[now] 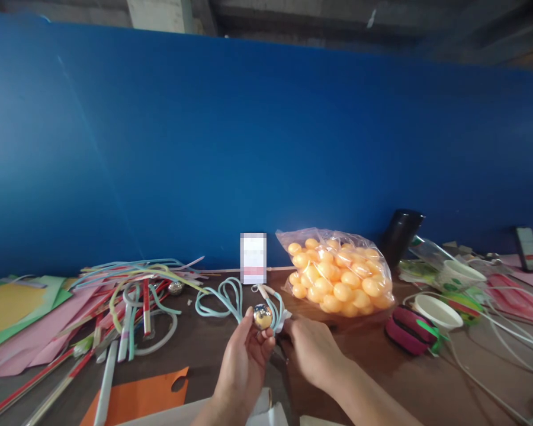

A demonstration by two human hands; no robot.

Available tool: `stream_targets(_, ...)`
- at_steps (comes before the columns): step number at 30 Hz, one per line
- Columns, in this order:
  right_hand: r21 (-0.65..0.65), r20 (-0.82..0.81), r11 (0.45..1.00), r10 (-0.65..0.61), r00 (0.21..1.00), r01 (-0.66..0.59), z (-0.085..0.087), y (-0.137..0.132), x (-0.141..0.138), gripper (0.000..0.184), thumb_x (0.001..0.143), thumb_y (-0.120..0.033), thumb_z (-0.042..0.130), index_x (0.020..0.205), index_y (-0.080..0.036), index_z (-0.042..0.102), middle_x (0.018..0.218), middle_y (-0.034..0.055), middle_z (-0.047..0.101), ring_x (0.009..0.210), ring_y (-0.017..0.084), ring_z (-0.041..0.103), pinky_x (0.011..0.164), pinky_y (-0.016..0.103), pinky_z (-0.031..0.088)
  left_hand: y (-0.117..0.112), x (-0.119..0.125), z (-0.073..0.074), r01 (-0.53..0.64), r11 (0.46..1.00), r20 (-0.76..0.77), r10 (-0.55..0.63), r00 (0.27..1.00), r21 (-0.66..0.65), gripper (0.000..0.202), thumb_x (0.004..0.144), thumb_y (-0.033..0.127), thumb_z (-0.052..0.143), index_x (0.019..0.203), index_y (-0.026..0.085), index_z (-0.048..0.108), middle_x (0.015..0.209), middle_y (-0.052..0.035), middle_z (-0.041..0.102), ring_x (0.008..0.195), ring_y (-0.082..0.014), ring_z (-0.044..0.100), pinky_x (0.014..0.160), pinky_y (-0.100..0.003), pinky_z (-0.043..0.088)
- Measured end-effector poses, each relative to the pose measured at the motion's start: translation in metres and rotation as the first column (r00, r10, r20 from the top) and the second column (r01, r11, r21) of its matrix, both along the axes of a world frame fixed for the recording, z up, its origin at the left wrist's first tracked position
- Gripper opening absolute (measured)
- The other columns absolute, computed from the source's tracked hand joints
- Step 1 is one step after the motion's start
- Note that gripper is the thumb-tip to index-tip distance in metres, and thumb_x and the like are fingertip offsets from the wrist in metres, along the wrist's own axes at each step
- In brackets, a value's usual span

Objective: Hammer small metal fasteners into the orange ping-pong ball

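My left hand [245, 361] grips a shiny metal ball [262, 317] between thumb and fingers, palm turned up. Right behind the ball lies a looped light-blue cord [223, 297], part of it running by my fingertips. My right hand [311, 349] is just to the right, back of the hand up, fingers curled down and closed. A small white scrap [286, 316] shows at its fingertips; what else they hold is hidden. A clear plastic bag of orange balls [337, 275] sits beyond my right hand.
Coloured paper sheets [48, 325], striped sticks and tangled tubes [146, 302] cover the left side. An orange paper piece [142, 393] lies in front. At right are a maroon pouch [408, 329], a white bowl [439, 312], loose cables and a dark cylinder [402, 236]. A blue partition [249, 148] closes off the back.
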State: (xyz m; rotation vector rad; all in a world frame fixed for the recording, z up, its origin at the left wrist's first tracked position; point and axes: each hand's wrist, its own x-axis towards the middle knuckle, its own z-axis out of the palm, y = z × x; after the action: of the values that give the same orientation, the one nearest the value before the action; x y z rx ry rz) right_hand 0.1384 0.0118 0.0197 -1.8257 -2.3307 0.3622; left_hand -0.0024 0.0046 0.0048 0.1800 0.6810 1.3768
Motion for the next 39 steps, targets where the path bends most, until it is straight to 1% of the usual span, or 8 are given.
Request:
stream_targets(12,0.018,-0.102,1.000,-0.022,0.995,0.024,-0.005,0.001,-0.001,0.022,0.087,-0.021,0.052,0.101,-0.025,0.068,0.098,0.0078,0.073,0.087,0.025,0.069,0.067,0.028,0.040,-0.002,0.000,0.003,0.032,0.999,0.004,-0.032,0.999,0.023,0.015,0.088,0.020,0.058,0.083,0.009,0.065,0.069,-0.0057,0.067,0.053,-0.0097,0.060,0.048,-0.020,0.055)
stream_targets(15,0.029,-0.181,0.999,-0.024,0.983,0.029,0.001,0.003,0.001,0.019,0.083,-0.017,0.055,0.095,-0.023,0.069,0.091,0.0084,0.072,0.082,0.026,0.069,0.066,0.029,0.040,-0.002,0.000,0.003,0.034,0.999,-0.003,-0.034,0.999,0.020,0.015,0.088,0.021,0.058,0.082,0.009,0.065,0.069,-0.0059,0.067,0.053,-0.0098,0.060,0.049,-0.020,0.055)
stream_targets(18,0.042,-0.331,0.998,-0.026,0.943,0.042,0.011,0.004,0.004,0.012,0.080,-0.015,0.057,0.085,-0.020,0.067,0.089,0.0082,0.072,0.084,0.026,0.069,0.069,0.031,0.043,-0.002,0.001,0.003,0.036,0.999,0.006,-0.036,0.999,0.032,0.015,0.088,0.021,0.059,0.082,0.009,0.066,0.070,-0.0061,0.068,0.053,-0.0099,0.061,0.050,-0.020,0.056)
stream_targets(21,-0.010,-0.534,0.999,-0.042,0.844,0.043,0.019,0.003,0.005,0.010,0.085,-0.019,0.052,0.079,-0.020,0.060,0.073,0.0040,0.071,0.068,0.021,0.069,0.061,0.027,0.048,-0.002,0.000,0.003,0.043,0.998,0.023,-0.044,0.999,0.039,0.015,0.088,0.020,0.058,0.081,0.009,0.065,0.068,-0.0063,0.068,0.054,-0.0104,0.061,0.051,-0.021,0.056)
stream_targets(24,-0.088,-0.723,0.996,-0.065,0.688,0.002,0.024,0.000,0.003,0.012,0.089,-0.029,0.050,0.080,-0.021,0.053,0.063,-0.0003,0.067,0.055,0.017,0.067,0.047,0.023,0.049,-0.001,0.000,0.002,0.036,0.998,0.022,-0.038,0.999,0.056,0.016,0.089,0.019,0.056,0.080,0.009,0.066,0.070,-0.0070,0.068,0.055,-0.0108,0.062,0.052,-0.021,0.055)
stream_targets(27,-0.121,-0.845,0.991,-0.074,0.530,-0.055,0.029,-0.002,0.002,0.016,0.088,-0.034,0.057,0.081,-0.020,0.054,0.063,-0.0021,0.066,0.053,0.013,0.064,0.049,0.022,0.051,-0.001,-0.001,0.000,0.052,0.996,0.020,-0.054,0.998,0.078,0.018,0.089,0.019,0.056,0.081,0.008,0.066,0.072,-0.0078,0.068,0.058,-0.0108,0.062,0.055,-0.021,0.055)
stream_targets(33,-0.177,-0.948,0.972,-0.126,0.293,-0.153,0.034,0.000,0.004,0.019,0.086,-0.035,0.066,0.081,-0.016,0.061,0.058,-0.0051,0.063,0.047,0.008,0.060,0.051,0.019,0.048,-0.002,0.000,0.000,0.042,0.996,-0.003,-0.042,0.999,0.081,0.016,0.088,0.021,0.057,0.080,0.009,0.065,0.070,-0.0059,0.067,0.057,-0.0107,0.062,0.054,-0.021,0.054)
stream_targets(39,-0.222,-0.973,0.951,-0.199,0.120,-0.218,0.032,-0.002,0.001,0.019,0.084,-0.032,0.070,0.081,-0.013,0.066,0.063,-0.0005,0.069,0.050,0.007,0.060,0.051,0.016,0.047,-0.003,0.000,0.000,0.060,0.989,-0.012,-0.058,0.998,0.133,0.016,0.086,0.024,0.062,0.087,0.009,0.067,0.077,-0.0075,0.069,0.061,-0.0112,0.062,0.057,-0.022,0.054)
